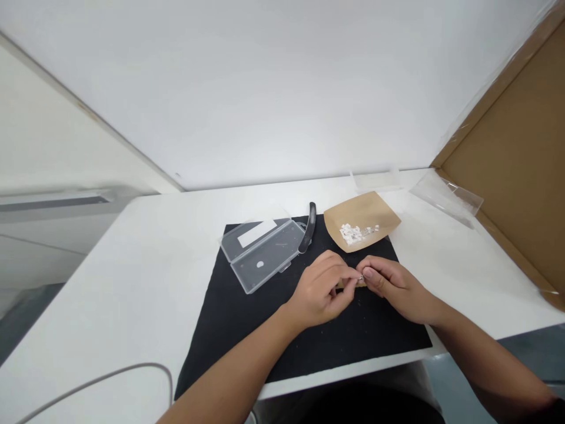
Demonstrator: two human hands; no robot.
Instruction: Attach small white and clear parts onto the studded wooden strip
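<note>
Over the black mat (247, 330) my two hands meet, fingertips almost touching. My left hand (324, 288) pinches with thumb and forefinger at a tiny whitish, shiny piece (361, 278). From the other side, my right hand (392, 285) closes its thumb and fingers at the same piece; its kind is too small to make out. Beneath the fingers shows a bit of a yellowish-brown strip (339, 287), mostly hidden. Just beyond my hands sits a brown paper tray (368, 209) holding several small white pieces (352, 234) and some clear or metallic bits.
An opened clear plastic case (265, 265) lies at the mat's far left, with a curved black-handled tool (308, 228) at its right end. Clear plastic boxes (448, 197) stand at the back right, near a cardboard box wall (516, 118). A grey cable (132, 368) crosses the table's front left.
</note>
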